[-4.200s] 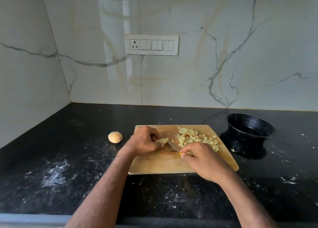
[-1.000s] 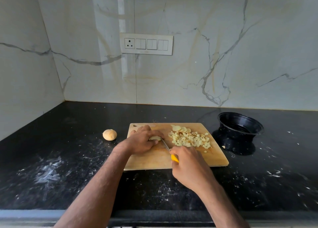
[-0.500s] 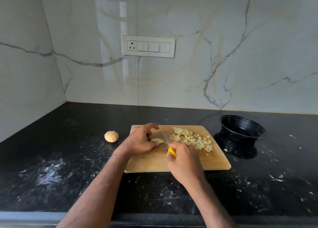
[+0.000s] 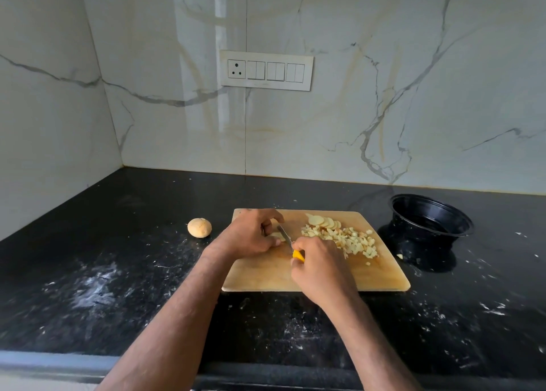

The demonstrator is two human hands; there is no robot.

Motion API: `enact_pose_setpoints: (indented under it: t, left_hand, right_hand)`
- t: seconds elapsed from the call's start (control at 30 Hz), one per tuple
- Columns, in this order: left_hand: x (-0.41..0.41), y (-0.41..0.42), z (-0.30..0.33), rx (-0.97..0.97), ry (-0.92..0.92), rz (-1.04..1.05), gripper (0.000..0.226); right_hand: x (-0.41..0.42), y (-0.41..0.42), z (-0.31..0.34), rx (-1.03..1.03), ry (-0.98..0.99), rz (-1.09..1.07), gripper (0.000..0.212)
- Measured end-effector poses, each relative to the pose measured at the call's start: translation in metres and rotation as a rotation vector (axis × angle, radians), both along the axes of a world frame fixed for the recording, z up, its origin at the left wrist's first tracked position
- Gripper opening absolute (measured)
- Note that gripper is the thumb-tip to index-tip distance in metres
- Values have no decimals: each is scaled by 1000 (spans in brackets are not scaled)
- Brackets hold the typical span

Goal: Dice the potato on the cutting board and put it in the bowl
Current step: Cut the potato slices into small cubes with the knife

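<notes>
A wooden cutting board (image 4: 260,275) lies on the black counter. My left hand (image 4: 248,237) holds a pale potato slice (image 4: 277,235) down on the board with curled fingers. My right hand (image 4: 320,268) grips a knife with a yellow handle (image 4: 297,255); its blade (image 4: 284,233) rests across the slice beside my left fingers. A pile of diced potato (image 4: 345,240) with a few uncut slices (image 4: 323,221) lies on the board's right half. The black bowl (image 4: 430,222) stands on the counter right of the board.
A whole small potato (image 4: 199,227) sits on the counter left of the board. Potato scraps (image 4: 399,256) lie near the bowl's base. White smears mark the black counter (image 4: 97,290). A marble wall with a switch panel (image 4: 266,70) rises behind.
My right hand has kept working the knife across the slice held under my left hand, with the blade shifting slightly. The diced pile and bowl stay in place.
</notes>
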State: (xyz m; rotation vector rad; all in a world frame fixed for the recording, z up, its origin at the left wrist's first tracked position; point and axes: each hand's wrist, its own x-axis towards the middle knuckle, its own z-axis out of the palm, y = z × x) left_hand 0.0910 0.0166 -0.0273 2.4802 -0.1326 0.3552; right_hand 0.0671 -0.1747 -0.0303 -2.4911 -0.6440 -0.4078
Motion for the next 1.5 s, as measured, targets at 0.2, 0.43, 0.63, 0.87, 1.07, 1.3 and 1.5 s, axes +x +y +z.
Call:
enact_pose_setpoints:
  t: [0.2,0.43,0.63,0.87,1.07,1.3,1.5]
  left_hand:
    - [0,-3,2,168,32,-91,38]
    - [-1,-4,2,199,98,-107,32]
    - [-3,-6,3,203,108,-97,31]
    - [-6,-4,2,73,82,-71,38]
    - [-4,3,-1,-89,15,46,54]
    - [-6,2,3,-85,-1,50,52]
    - [-7,0,9,-72,50,50,58]
  right_hand:
    - [1,5,4,-64,-10,-3,25]
    - [-15,-6,1,-98,-30,56,27]
    - [-33,-32,-7,-58,10,93,29]
    - [-29,-45,3,90,18,-17,22]
    - [-17,-10,0,124,-6,-15,27]
    - [-12,5,-7,63,-51,-19,28]
    - [-5,4,-5,23,-38,-11,31]
